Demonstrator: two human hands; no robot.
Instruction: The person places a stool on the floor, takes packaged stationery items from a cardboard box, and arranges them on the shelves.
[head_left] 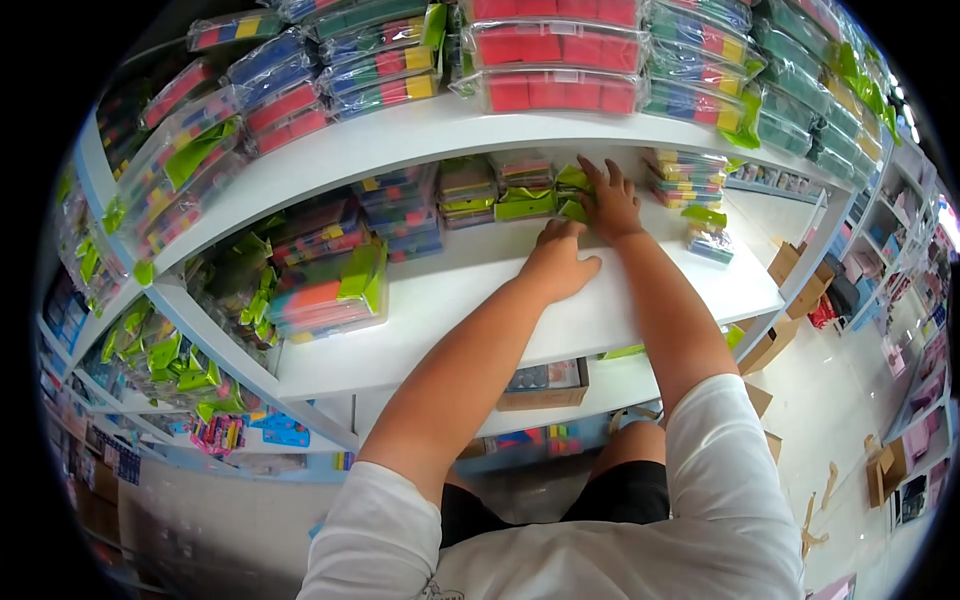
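My right hand (612,207) reaches to the back of the white middle shelf (450,290). Its fingers are spread over a small clear pack with a lime-green header (572,183), touching it or just in front of it. To its left, my left hand (558,264) is low over the shelf, thumb apart from its partly bent fingers, with no object visible in it. Just beyond that hand stands a stack of packs with green labels (525,200). Another stack of colourful packs (467,192) sits left of it. The fingertips' exact contact is hard to see.
Above, an upper shelf (400,125) bears stacked red packs (560,92) and multicoloured ones. Larger packs (330,300) lie on the left of the middle shelf. A small pack (709,240) sits at the right. Below is a cardboard box (545,390); more cartons (790,270) stand right.
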